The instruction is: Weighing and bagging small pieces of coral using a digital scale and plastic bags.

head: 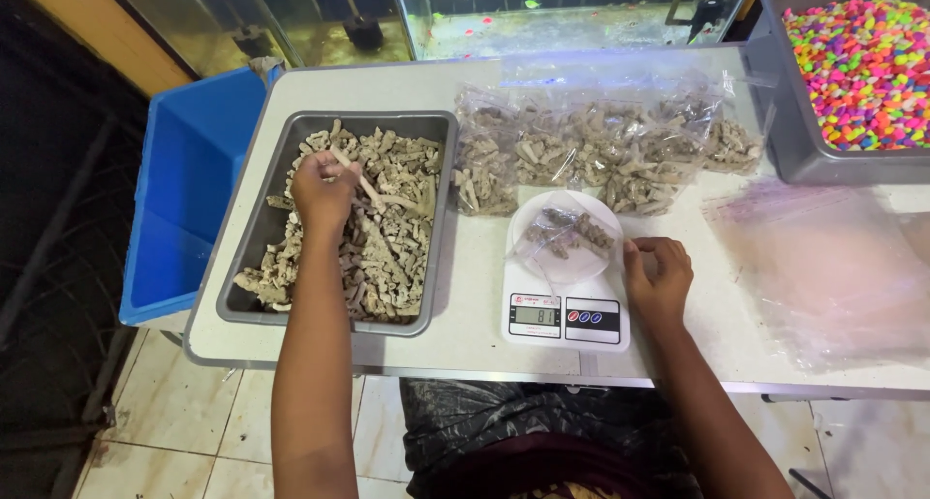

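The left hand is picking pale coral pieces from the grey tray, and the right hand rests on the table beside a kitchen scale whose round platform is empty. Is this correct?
Not quite: in the head view the scale platform is not empty; a small clear bag with a few coral pieces lies on it. The rest holds: left hand in the grey tray, right hand beside the scale.

The desk (455, 339) is white. The tray (254, 230) on it is grey, full of pale tan coral bits (392, 237). The little scale (565, 317) is white with a grey screen and red and blue buttons. The bags (601, 150) are clear. Another grey bin (790, 121) holds tiny stones (862, 63) — pink, yellow, green, orange. The tub (194, 199) is bright blue — the floor (155, 451) is cream tile.
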